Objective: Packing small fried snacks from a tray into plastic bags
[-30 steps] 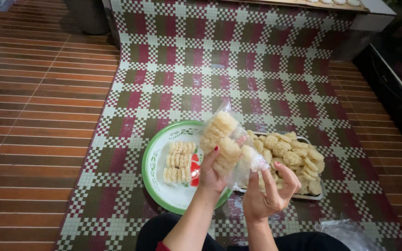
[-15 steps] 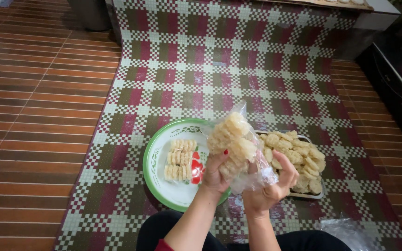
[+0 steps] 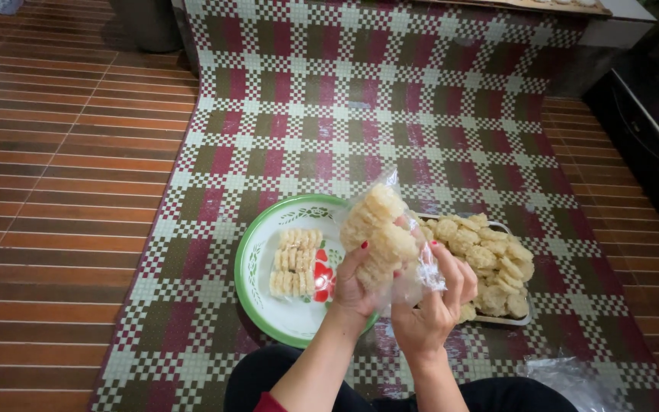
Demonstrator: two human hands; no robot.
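Seen from above, seated at the near edge of a checked woven mat (image 3: pixel 390 99) in maroon, olive and white, spread over a brown ribbed floor (image 3: pixel 62 175). Left hand (image 3: pixel 354 286) raised over the mat, fingers curled and pressed against the underside of a clear plastic bag (image 3: pixel 387 236) packed with pale, ridged round crackers; red-painted thumbnail visible on the bag's left face. Right hand (image 3: pixel 429 305) closed on the same bag from the right, fingers pinching the loose plastic at its lower right side, palm turned toward the left hand and nearly touching it. Bag held tilted, upper end pointing away toward the far edge of the mat, suspended above the gap between two dishes. To the left, resting on the mat: round enamel plate (image 3: pixel 265 305) with a green rim and a red motif, bearing a filled packet of crackers (image 3: pixel 295 262) lying flat near its centre. To the right, just beside the plate: shallow rectangular metal tray (image 3: pixel 516 320) heaped with loose crackers (image 3: pixel 490 263) of the same kind, partly hidden behind the right hand. Near the mat's near right corner: crumpled pile of empty clear bags (image 3: pixel 566 378). Along the bottom edge of the view: dark trousers (image 3: pixel 268 381) and a red sleeve cuff.
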